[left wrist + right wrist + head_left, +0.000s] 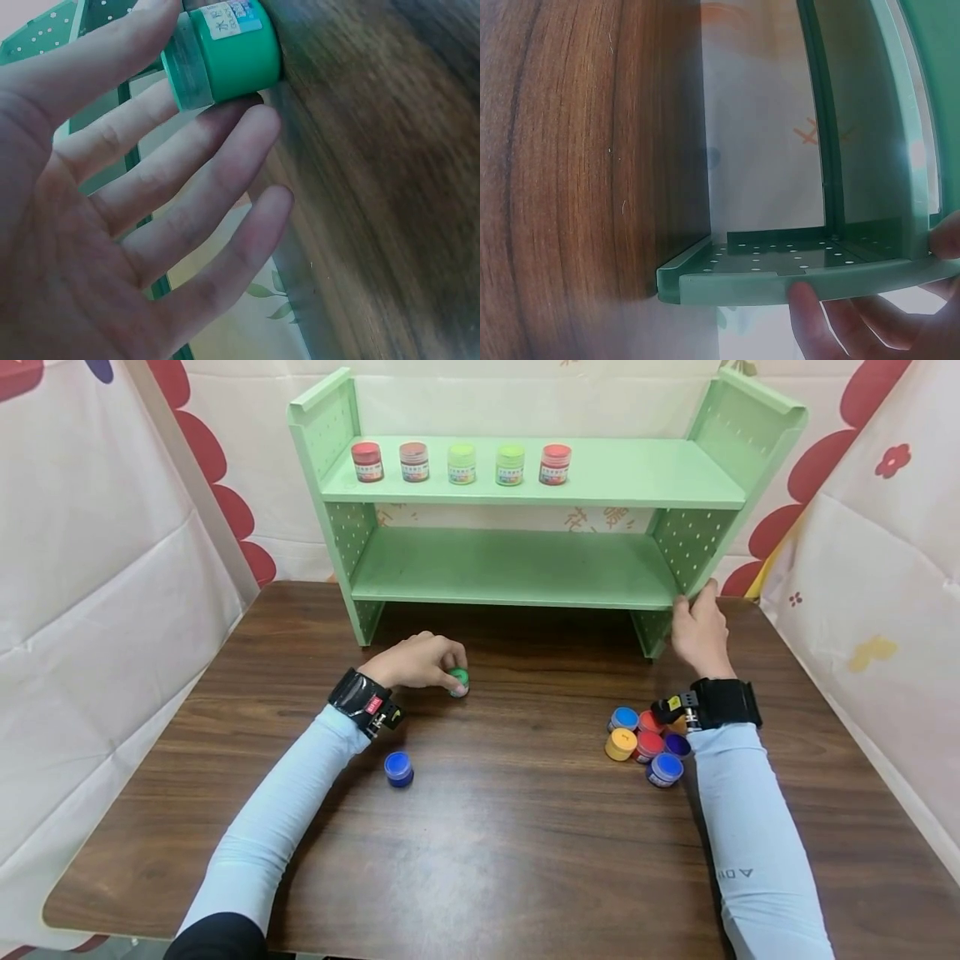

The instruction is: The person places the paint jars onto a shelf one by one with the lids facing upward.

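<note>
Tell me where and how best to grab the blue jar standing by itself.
Probably pinch the blue jar around its round lid, coming from above and slightly right. It stands short and upright, with its top uncovered and no neighbour crowding it, while the left forearm runs along its left.

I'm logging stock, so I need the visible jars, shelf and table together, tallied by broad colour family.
Reddish jars: 5
Green jars: 3
Blue or purple jars: 4
Yellow or orange jars: 2, one partly hidden
Total: 14 in view
</note>
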A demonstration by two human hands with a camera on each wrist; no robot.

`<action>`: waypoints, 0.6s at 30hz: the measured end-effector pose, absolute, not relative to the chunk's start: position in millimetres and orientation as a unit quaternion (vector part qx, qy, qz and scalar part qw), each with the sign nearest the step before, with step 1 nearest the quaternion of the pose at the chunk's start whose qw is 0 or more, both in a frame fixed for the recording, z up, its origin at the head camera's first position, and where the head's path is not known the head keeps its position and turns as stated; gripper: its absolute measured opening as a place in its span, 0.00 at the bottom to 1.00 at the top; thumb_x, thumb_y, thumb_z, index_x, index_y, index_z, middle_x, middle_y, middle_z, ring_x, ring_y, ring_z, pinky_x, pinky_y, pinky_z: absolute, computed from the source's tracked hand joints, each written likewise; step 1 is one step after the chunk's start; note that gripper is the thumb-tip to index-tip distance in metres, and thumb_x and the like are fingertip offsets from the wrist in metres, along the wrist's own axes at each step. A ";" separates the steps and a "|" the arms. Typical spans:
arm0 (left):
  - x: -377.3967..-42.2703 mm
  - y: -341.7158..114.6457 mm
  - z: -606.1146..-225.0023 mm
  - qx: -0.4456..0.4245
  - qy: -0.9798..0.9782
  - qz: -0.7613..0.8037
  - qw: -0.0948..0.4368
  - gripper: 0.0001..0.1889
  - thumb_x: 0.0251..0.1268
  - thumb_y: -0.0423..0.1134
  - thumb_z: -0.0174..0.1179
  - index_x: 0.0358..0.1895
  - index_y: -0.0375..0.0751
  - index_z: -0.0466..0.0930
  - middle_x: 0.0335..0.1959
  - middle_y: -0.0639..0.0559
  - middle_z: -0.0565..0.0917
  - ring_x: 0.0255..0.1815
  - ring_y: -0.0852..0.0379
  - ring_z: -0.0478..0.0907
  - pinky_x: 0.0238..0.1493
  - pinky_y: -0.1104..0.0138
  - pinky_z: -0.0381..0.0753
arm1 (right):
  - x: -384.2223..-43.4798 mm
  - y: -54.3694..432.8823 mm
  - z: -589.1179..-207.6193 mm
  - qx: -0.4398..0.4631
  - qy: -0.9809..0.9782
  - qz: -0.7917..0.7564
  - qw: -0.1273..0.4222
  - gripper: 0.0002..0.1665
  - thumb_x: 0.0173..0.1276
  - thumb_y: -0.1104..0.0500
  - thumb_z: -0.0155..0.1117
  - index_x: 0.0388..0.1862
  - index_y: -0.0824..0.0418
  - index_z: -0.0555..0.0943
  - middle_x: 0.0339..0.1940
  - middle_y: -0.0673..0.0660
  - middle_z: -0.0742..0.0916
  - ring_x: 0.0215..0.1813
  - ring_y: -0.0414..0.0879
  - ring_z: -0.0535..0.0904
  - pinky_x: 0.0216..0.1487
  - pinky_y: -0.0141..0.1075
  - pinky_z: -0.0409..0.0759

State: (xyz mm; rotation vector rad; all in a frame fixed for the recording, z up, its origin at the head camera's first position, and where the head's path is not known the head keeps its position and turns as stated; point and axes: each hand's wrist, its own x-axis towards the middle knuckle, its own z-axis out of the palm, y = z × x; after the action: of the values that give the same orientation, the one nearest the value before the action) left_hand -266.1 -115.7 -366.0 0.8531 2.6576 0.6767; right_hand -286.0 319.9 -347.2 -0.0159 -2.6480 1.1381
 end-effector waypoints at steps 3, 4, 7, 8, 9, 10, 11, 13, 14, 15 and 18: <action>-265.5 -116.5 -366.4 0.295 0.918 0.233 0.128 0.11 0.65 0.49 0.72 0.47 0.54 0.86 0.36 0.61 0.90 0.40 0.58 0.78 0.44 0.61 0.76 | -286.9 318.8 -346.3 -0.005 -0.911 0.392 0.125 0.37 0.83 0.44 0.28 0.80 0.65 0.47 0.71 0.79 0.69 0.70 0.75 0.66 0.66 0.69 0.59; -265.3 -116.7 -366.3 0.296 0.918 0.232 0.127 0.11 0.66 0.49 0.71 0.48 0.54 0.87 0.37 0.60 0.90 0.41 0.57 0.79 0.44 0.60 0.76 | -287.1 318.6 -346.2 -0.005 -0.912 0.390 0.125 0.37 0.83 0.44 0.28 0.79 0.66 0.47 0.71 0.79 0.69 0.70 0.76 0.66 0.66 0.69 0.59; -265.1 -116.9 -366.3 0.299 0.918 0.230 0.124 0.13 0.69 0.49 0.68 0.53 0.52 0.88 0.42 0.58 0.91 0.45 0.57 0.82 0.47 0.59 0.79 | -286.8 318.5 -346.6 -0.007 -0.913 0.388 0.125 0.36 0.83 0.44 0.28 0.79 0.66 0.48 0.71 0.79 0.69 0.69 0.75 0.66 0.66 0.69 0.59; -265.2 -116.9 -366.4 0.300 0.917 0.230 0.124 0.14 0.70 0.48 0.67 0.54 0.50 0.88 0.43 0.57 0.91 0.46 0.57 0.82 0.47 0.60 0.79 | -286.6 318.7 -346.8 -0.007 -0.913 0.388 0.124 0.36 0.83 0.44 0.28 0.79 0.66 0.48 0.70 0.79 0.69 0.68 0.75 0.66 0.65 0.69 0.59; -265.4 -116.9 -366.4 0.301 0.917 0.231 0.124 0.15 0.71 0.48 0.66 0.56 0.48 0.87 0.44 0.56 0.91 0.45 0.57 0.83 0.47 0.60 0.80 | -286.4 318.8 -347.0 -0.008 -0.913 0.388 0.125 0.36 0.83 0.45 0.28 0.79 0.66 0.48 0.70 0.79 0.70 0.68 0.75 0.67 0.65 0.69 0.59; -265.7 -116.9 -366.5 0.302 0.916 0.232 0.125 0.16 0.73 0.47 0.65 0.57 0.47 0.87 0.44 0.55 0.91 0.44 0.57 0.83 0.46 0.61 0.80 | -286.3 319.0 -347.1 -0.009 -0.913 0.387 0.126 0.36 0.83 0.45 0.28 0.79 0.66 0.48 0.69 0.79 0.70 0.68 0.75 0.67 0.65 0.68 0.59; -266.1 -116.9 -366.6 0.302 0.916 0.234 0.126 0.16 0.74 0.47 0.64 0.58 0.46 0.86 0.44 0.54 0.91 0.43 0.57 0.83 0.45 0.61 0.80 | -286.2 319.1 -347.2 -0.009 -0.913 0.388 0.126 0.36 0.83 0.45 0.28 0.79 0.66 0.49 0.70 0.79 0.70 0.68 0.75 0.67 0.65 0.69 0.59; -266.4 -117.0 -366.4 0.301 0.915 0.235 0.129 0.17 0.76 0.46 0.61 0.60 0.44 0.85 0.44 0.52 0.90 0.40 0.56 0.84 0.42 0.63 0.80 | -286.3 319.3 -347.1 -0.011 -0.913 0.387 0.128 0.36 0.83 0.45 0.28 0.79 0.66 0.48 0.70 0.79 0.70 0.69 0.76 0.66 0.66 0.69 0.59; -266.8 -117.0 -366.4 0.301 0.915 0.236 0.130 0.17 0.77 0.45 0.60 0.61 0.43 0.85 0.45 0.52 0.90 0.39 0.55 0.84 0.41 0.63 0.80 | -286.4 319.3 -347.0 -0.012 -0.913 0.387 0.128 0.36 0.82 0.45 0.28 0.79 0.66 0.48 0.71 0.80 0.70 0.70 0.76 0.66 0.66 0.69 0.59; -267.0 -117.1 -366.3 0.300 0.915 0.235 0.132 0.17 0.78 0.45 0.59 0.62 0.42 0.84 0.46 0.51 0.90 0.38 0.55 0.85 0.40 0.64 0.80 | -286.6 319.4 -346.8 -0.013 -0.913 0.387 0.129 0.36 0.82 0.45 0.29 0.79 0.66 0.48 0.71 0.80 0.69 0.71 0.76 0.65 0.67 0.70 0.58; -268.3 -117.5 -366.7 0.302 0.915 0.229 0.136 0.18 0.80 0.44 0.56 0.64 0.41 0.82 0.51 0.49 0.89 0.40 0.55 0.87 0.40 0.66 0.80 | -286.9 319.5 -346.3 -0.015 -0.913 0.386 0.129 0.37 0.82 0.45 0.29 0.79 0.66 0.48 0.72 0.80 0.69 0.72 0.77 0.64 0.68 0.70 0.58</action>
State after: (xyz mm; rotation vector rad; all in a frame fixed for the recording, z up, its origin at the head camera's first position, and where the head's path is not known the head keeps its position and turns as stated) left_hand -268.3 -117.5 -366.7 0.8746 2.6512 0.6640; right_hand -286.9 319.5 -346.3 -0.0445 -2.6550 1.1223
